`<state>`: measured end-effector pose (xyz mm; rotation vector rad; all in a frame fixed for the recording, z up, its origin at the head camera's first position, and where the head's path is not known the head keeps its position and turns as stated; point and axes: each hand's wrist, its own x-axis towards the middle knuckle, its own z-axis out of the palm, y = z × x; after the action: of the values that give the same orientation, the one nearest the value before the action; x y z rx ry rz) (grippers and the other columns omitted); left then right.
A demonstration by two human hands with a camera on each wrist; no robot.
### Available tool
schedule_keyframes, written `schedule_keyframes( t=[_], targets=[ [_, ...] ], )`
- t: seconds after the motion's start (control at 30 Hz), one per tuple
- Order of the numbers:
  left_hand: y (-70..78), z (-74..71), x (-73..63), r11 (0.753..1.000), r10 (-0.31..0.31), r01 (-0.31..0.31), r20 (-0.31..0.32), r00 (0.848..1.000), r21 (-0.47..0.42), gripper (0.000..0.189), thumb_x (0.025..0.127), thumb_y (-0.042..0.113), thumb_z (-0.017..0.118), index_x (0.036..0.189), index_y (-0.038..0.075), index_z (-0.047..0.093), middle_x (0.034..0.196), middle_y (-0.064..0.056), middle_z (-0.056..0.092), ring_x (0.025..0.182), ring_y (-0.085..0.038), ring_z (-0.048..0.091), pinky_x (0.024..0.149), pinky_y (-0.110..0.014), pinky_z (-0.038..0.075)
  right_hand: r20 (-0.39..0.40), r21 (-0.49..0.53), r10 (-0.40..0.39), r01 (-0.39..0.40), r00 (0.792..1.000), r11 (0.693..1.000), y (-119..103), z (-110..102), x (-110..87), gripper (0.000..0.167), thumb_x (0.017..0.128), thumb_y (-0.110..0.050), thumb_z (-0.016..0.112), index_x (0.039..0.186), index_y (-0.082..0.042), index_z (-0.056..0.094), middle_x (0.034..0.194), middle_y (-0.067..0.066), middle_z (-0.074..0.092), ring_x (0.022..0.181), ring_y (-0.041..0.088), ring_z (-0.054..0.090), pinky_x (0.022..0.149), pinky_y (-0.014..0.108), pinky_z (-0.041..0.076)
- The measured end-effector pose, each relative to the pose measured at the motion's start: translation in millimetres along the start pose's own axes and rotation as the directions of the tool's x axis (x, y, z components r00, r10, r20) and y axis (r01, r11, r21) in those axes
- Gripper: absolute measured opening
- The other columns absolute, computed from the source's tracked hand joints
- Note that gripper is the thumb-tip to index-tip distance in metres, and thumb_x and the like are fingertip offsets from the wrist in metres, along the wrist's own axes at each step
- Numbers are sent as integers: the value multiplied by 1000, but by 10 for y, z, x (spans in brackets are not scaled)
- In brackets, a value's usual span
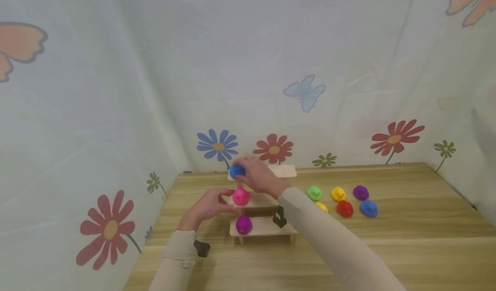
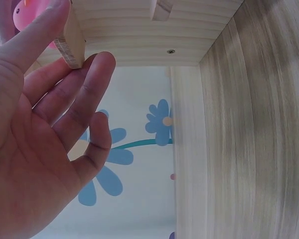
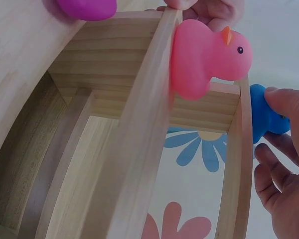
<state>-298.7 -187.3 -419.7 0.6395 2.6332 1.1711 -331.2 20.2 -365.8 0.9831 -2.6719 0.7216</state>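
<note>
My right hand (image 1: pixel 257 175) pinches a blue rubber duck (image 3: pixel 261 112) between thumb and fingers at the left end of the top tier. With my left hand (image 2: pixel 55 119) I grip the left end of the middle tier of a three-tier wooden shelf (image 1: pixel 261 200), thumb above the board and fingertips under it. A pink rubber duck (image 3: pixel 209 59) sits on that middle tier, right beside the left thumb. On the bottom tier's left end stands a purple duck (image 1: pixel 243 225).
Right of the shelf, several ducks lie on the wooden table (image 1: pixel 410 226): green (image 1: pixel 314 192), yellow (image 1: pixel 339 193), red (image 1: pixel 344 208), purple (image 1: pixel 361 192) and blue (image 1: pixel 368 208). Another yellow duck (image 1: pixel 322 207) is partly behind the right sleeve. A flower-printed curtain (image 1: pixel 240 88) hangs behind.
</note>
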Motion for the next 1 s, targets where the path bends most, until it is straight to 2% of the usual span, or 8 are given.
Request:
schedule_keyframes(
  t=[0.3,0.6,0.8,1.0],
  targets=[
    [-20,16,13,1000,-1,1,-3,1000,11,51,77,32,77,123,14,61,121,-4,62,78,-17,63,69,-32,52,0,11,29,-29,1000,1000,-25,-19,-26,39,88,-28,66,124,-17,56,120,1,58,112,19,51,94,35,45],
    [-26,10,8,1000,-11,12,-9,1000,13,51,77,32,77,122,14,62,120,-4,62,78,-14,63,68,-31,52,-45,-45,-29,27,999,999,-28,-72,-140,46,85,-29,69,128,-18,55,120,0,59,112,16,50,94,33,45],
    [-27,17,9,999,-24,24,-12,1000,22,49,78,29,77,123,15,62,120,-3,62,79,-14,63,69,-31,52,-54,-52,-74,71,996,996,-49,-174,-252,41,84,-28,71,121,-14,59,112,0,60,105,15,52,91,29,46],
    [-20,15,13,999,-28,28,-4,1000,24,51,78,31,77,124,15,61,121,-3,62,80,-15,63,69,-32,51,-61,-67,-110,106,992,992,-37,-231,-357,36,84,-28,72,115,-15,61,107,-4,61,98,12,51,86,26,47]
  ],
)
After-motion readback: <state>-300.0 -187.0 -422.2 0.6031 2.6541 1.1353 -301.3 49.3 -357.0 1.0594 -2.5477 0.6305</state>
